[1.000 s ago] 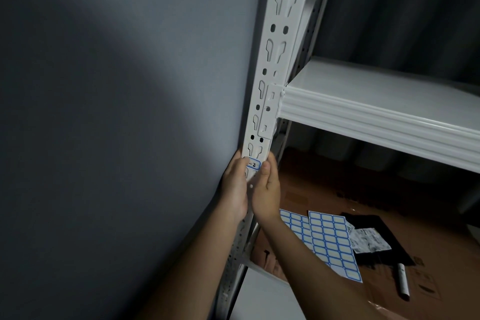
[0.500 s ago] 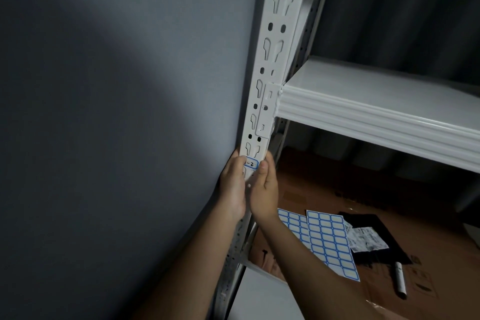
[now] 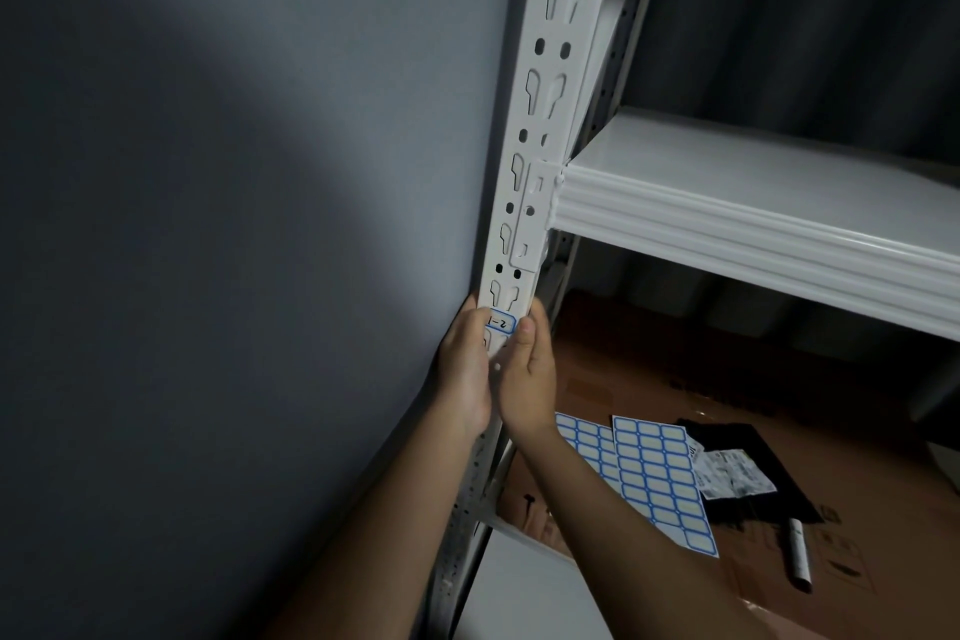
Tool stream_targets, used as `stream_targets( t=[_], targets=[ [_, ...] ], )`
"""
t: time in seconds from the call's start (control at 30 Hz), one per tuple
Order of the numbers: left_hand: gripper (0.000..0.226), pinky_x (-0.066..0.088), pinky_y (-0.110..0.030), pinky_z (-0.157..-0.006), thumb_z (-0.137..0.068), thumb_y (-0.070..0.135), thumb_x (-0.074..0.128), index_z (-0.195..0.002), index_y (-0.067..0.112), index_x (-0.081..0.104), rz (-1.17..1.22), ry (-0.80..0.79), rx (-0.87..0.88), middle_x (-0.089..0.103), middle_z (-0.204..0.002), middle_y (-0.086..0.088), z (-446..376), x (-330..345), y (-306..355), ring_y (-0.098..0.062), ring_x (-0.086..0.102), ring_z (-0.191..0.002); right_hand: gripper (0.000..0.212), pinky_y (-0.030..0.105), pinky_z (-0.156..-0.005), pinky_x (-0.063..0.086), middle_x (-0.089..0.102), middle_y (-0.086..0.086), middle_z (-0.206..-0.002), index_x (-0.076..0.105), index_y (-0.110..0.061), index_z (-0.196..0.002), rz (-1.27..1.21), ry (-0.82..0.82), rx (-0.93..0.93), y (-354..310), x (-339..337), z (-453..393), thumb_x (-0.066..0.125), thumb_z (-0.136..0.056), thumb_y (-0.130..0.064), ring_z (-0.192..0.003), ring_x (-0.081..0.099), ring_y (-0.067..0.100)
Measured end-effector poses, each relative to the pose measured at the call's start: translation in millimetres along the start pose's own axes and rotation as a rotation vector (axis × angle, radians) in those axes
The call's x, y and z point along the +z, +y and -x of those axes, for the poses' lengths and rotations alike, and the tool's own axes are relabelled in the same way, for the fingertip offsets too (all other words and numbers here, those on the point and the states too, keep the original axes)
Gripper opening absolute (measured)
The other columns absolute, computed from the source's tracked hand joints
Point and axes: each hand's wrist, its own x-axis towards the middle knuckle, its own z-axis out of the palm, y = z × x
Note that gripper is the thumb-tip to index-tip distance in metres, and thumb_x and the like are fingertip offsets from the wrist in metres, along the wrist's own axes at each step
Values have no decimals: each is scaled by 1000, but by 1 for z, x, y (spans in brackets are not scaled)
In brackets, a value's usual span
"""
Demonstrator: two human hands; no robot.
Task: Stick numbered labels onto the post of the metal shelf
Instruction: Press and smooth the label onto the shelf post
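The white perforated post (image 3: 556, 94) of the metal shelf rises along the grey wall. Below the shelf bracket, a small blue-bordered label (image 3: 502, 323) with handwritten digits lies on the post's face. My left hand (image 3: 464, 372) wraps the post's left edge, its thumb pressing the label's left end. From the other side, my right hand (image 3: 531, 374) holds the post's right edge with its thumb at the label's right end. Two sheets of blank blue-bordered labels (image 3: 660, 478) lie on the brown floor below.
The white shelf board (image 3: 753, 203) juts right from the post at bracket height. On the cardboard floor (image 3: 649, 369) lie a black flat item (image 3: 769, 499), a crumpled printed paper (image 3: 732, 476) and a marker pen (image 3: 798, 554). The grey wall (image 3: 234, 224) is close on the left.
Both hands stay at the label on the post. The thumbs have shifted slightly apart, so a little more of the label's writing shows.
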Motion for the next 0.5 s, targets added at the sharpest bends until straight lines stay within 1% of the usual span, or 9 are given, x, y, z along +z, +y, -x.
stream_targets(
  t=[0.03, 0.13, 0.17, 0.27, 0.33, 0.4, 0.5],
  targets=[
    [33, 53, -36, -86, -93, 15, 40, -113, 21, 65, -5, -3, -2, 71, -109, -4, 0, 0, -1, -19, 67, -101, 30, 26, -91, 49, 64, -1, -115, 51, -25, -119, -3, 1, 1, 0, 0, 0, 28, -103, -13, -106, 62, 10],
    [34, 53, -37, -87, -94, 16, 39, -118, 21, 63, -9, -14, -1, 70, -112, -5, -1, -2, -2, -20, 66, -104, 33, 23, -89, 49, 64, -8, -112, 50, -37, -113, 0, 3, 10, -1, 0, 1, 28, -104, -13, -104, 62, 7],
    [35, 53, -37, -87, -93, 14, 38, -118, 20, 63, -3, -17, 0, 70, -112, -6, -1, -2, -2, -21, 66, -104, 34, 21, -88, 49, 64, -10, -111, 49, -38, -112, 4, 4, 12, -2, 1, 1, 28, -104, -13, -103, 62, 5],
    [37, 53, -34, -84, -92, 12, 37, -117, 18, 64, 5, -10, 1, 70, -111, -7, -2, -1, -2, -21, 67, -102, 34, 19, -86, 49, 65, -8, -111, 50, -37, -111, 3, 11, 3, -2, 1, 1, 28, -104, -11, -101, 62, 5],
    [34, 53, -34, -83, -92, 18, 40, -115, 18, 65, 21, -1, -23, 71, -110, -7, -3, -1, -2, -22, 68, -101, 34, 22, -87, 49, 65, -7, -110, 50, -37, -111, 5, 4, -4, -2, 0, 1, 28, -104, -12, -101, 62, 7],
    [32, 53, -36, -84, -92, 22, 42, -113, 19, 66, 17, 14, -43, 72, -109, -6, -4, -2, -3, -22, 67, -102, 34, 23, -88, 50, 64, -8, -111, 50, -38, -111, 2, -2, -7, -2, -1, 1, 28, -104, -13, -103, 62, 7],
    [33, 52, -37, -87, -92, 21, 42, -115, 19, 65, 13, 9, -31, 71, -109, -6, -5, -2, -4, -23, 66, -104, 33, 23, -90, 49, 64, -6, -112, 49, -37, -112, -8, 3, -2, -4, 0, 1, 28, -104, -14, -104, 62, 8]
  ],
)
